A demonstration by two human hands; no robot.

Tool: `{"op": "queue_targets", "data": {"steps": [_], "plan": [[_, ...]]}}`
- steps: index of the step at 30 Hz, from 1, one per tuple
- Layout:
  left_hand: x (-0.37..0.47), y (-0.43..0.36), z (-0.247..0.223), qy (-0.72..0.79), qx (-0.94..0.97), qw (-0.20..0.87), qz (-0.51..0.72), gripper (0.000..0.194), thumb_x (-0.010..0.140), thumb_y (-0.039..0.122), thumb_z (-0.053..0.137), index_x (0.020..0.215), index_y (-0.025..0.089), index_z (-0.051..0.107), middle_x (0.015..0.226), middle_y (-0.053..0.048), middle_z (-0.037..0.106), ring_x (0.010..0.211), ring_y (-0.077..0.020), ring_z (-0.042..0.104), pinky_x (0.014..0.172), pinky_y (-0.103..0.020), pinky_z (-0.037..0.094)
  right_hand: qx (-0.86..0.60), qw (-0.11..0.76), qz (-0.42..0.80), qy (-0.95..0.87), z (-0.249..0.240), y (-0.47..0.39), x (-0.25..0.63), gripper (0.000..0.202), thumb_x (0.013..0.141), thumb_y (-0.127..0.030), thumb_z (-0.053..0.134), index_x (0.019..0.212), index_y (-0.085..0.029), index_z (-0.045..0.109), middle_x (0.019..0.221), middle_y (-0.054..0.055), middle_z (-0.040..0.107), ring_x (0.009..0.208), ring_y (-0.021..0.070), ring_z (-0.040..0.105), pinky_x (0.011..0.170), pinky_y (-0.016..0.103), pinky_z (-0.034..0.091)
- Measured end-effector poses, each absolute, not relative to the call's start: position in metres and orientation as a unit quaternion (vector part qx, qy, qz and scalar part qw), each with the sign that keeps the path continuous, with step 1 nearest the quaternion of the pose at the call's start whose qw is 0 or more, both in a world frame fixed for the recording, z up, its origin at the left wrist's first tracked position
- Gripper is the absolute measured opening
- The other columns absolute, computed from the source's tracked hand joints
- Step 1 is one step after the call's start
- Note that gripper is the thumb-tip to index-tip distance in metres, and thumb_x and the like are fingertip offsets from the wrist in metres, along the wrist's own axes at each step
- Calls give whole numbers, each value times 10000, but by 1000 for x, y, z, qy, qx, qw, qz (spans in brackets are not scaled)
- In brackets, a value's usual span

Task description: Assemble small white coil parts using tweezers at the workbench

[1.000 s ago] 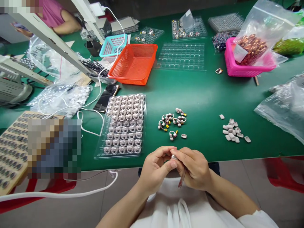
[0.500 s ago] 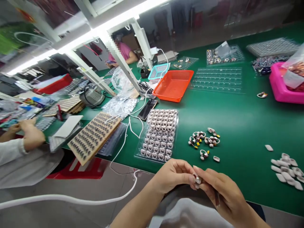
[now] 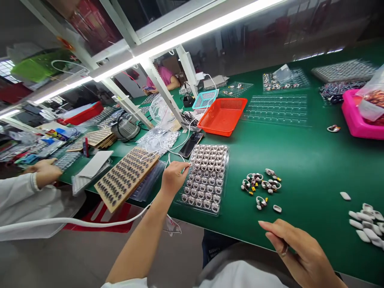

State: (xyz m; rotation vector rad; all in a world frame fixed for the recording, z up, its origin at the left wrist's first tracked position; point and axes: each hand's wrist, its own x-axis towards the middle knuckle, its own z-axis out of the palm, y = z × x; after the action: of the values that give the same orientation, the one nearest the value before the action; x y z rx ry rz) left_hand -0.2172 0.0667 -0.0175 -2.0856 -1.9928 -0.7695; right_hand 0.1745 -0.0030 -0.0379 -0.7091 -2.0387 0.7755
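Observation:
My left hand (image 3: pixel 175 176) reaches to the left edge of a clear tray (image 3: pixel 225 176) filled with rows of shiny rounded parts. Its fingers are pinched together at the tray's edge; whatever they hold is too small to make out. Nearer the table's front edge, my right hand (image 3: pixel 297 250) has its index finger and thumb apart at the tips, with a small metallic item (image 3: pixel 284 251) against its curled fingers. Beyond it lie small wired ring-like assemblies (image 3: pixel 261 203) and one loose white shell (image 3: pixel 277 208). More white shells (image 3: pixel 372 230) are heaped at the right.
An orange basket (image 3: pixel 223 116), a phone (image 3: pixel 191 145) and white cables lie beyond the tray. Left of it is a board with dark ovals (image 3: pixel 126 176). A pink bin (image 3: pixel 360 120) stands at the right. A person's hand (image 3: pixel 46 172) is at the far left.
My left hand has left my right hand and the small shiny part between them and moved left to the tray. My right hand has shifted slightly right, its fingertips now apart. The view has tilted slightly.

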Motion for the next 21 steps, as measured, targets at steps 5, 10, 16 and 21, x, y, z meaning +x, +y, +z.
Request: {"op": "queue_targets", "data": {"steps": [5,10,16,21], "plan": [[-222,68,-23,-640,-739,101,-181,214,908,204,552,916,213,766,936,-77,803,895,-251,701,820,-352,545,-308,410,298,-805,-44,-5,183,371,941,-68,519,1276,-211,591,699,-2,592,562,124,545,525,235,448],[-227,70,-20,-611,-774,91,-140,270,874,149,514,911,241,764,1050,-64,797,960,-289,684,870,-438,548,-368,416,284,-782,-39,1,200,316,947,-96,531,1211,-235,635,699,-8,580,562,129,518,521,249,420],[-218,60,-9,-603,-777,115,-137,304,869,110,481,1010,164,745,1277,-186,682,1179,-392,597,979,-602,468,-521,405,264,-704,-30,14,226,154,961,-202,571,1053,-224,693,812,15,605,578,125,505,513,260,395],[-131,26,-1,-538,-797,77,-263,258,902,138,589,1144,165,673,1195,-165,701,1116,-316,638,1002,-505,504,-520,324,291,-735,-29,24,213,184,973,-232,554,1115,-231,671,929,25,623,610,122,535,575,259,445]]}}
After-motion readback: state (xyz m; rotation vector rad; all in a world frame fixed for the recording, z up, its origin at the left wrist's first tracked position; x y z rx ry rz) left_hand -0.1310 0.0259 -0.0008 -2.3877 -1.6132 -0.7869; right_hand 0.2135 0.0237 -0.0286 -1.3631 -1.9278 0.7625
